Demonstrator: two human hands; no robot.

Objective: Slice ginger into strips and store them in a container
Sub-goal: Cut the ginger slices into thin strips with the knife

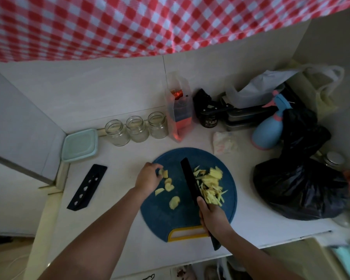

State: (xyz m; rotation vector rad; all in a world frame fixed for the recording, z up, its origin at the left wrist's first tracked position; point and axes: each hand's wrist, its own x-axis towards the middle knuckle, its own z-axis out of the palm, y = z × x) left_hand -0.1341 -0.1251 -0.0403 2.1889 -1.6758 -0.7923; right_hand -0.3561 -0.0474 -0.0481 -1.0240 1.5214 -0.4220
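Your left hand (148,176) pinches a ginger slice (164,174) (probably thin); your right hand (212,217) grips the knife (190,182). Flatten slices, tuck fingertips, cut narrow strips.

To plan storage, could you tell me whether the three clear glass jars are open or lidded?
Open: the three clear glass jars stand upright with bare mouths, no lids on them.

Head view looks steeply down, close above the counter (129,98).
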